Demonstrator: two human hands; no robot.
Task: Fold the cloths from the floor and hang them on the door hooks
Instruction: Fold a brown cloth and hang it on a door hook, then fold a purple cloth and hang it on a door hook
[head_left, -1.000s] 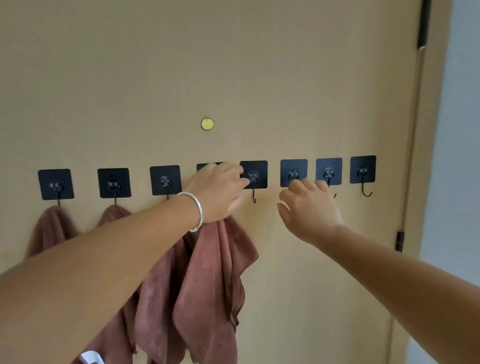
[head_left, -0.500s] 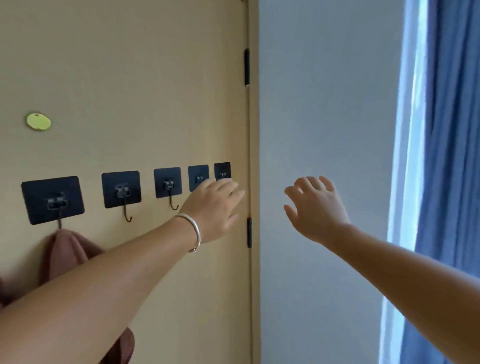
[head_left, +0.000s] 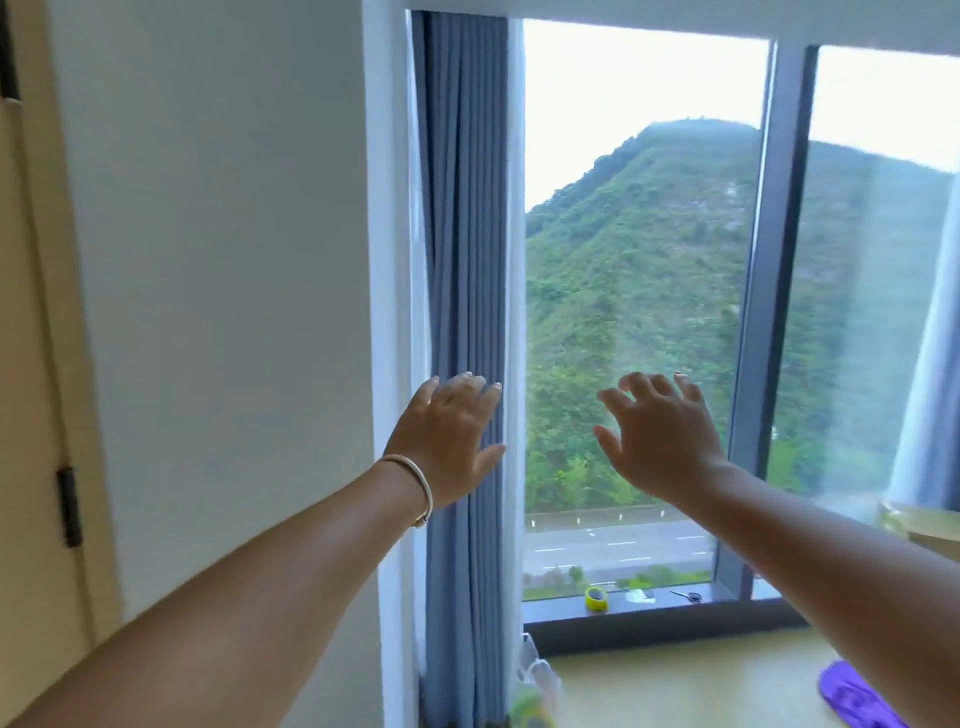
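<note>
Left hand (head_left: 447, 439): raised in front of the curtain, fingers straight and slightly spread, holding nothing; a metal bangle (head_left: 415, 488) sits on the wrist.
Right hand (head_left: 660, 441): raised before the window glass, fingers spread and a little bent, holding nothing.
Cloths: none can be identified in this view. A purple item (head_left: 852, 696) lies on the floor at lower right; whether it is a cloth cannot be told.
Door hooks: not in view. Only the door edge (head_left: 31, 364) shows at far left, with a dark hinge (head_left: 70, 506) on it.
Handling, judged: a cloth should be light, soft and limp, not fragile and not slippery. It will sag from any single hold, so it is best taken by two corners or along one edge with both hands, folded, then hung by the fold or a loop.
Step in hand, judged: both hands are free and the view faces away from the door, consistent with turning to fetch a cloth from the floor.
Floor (head_left: 701, 691): pale, smooth, seen at the bottom of the frame.
Room: plain pale wall (head_left: 234, 312) beside the door; grey-blue curtain (head_left: 465, 234) gathered at the window's left side; large window (head_left: 639, 312) with a dark frame, showing a green hill and a road.
Sill: a yellow tape roll (head_left: 596, 598) and small scissors (head_left: 687, 596) lie on it, well apart from both hands.
</note>
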